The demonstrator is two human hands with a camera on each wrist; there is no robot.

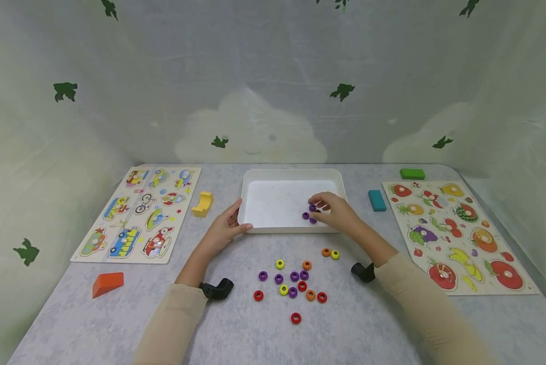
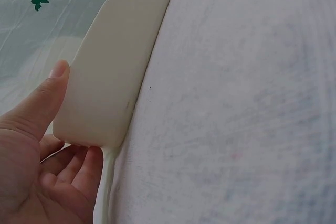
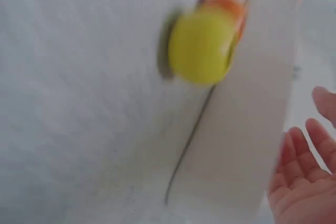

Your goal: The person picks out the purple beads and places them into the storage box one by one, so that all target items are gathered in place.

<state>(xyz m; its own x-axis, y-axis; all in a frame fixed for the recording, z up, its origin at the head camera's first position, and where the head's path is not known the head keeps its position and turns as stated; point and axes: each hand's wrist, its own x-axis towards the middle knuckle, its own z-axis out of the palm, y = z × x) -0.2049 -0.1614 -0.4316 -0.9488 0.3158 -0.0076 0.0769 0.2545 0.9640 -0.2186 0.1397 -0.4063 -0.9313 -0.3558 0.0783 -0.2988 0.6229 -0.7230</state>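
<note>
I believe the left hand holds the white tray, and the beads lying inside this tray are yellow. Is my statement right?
Not quite: the beads inside the white tray are purple, not yellow, as the head view shows. The left hand does hold the tray.

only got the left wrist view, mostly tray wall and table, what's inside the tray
Observer: The head view shows purple beads near the right end of the tray.
Operator: ok where's the right grip
Observer: The right grip is at those purple beads, over the tray's right end.
Operator: any beads left outside
Observer: Yes, loose beads in yellow, orange, red and purple lie on the table in front of the tray.
</note>
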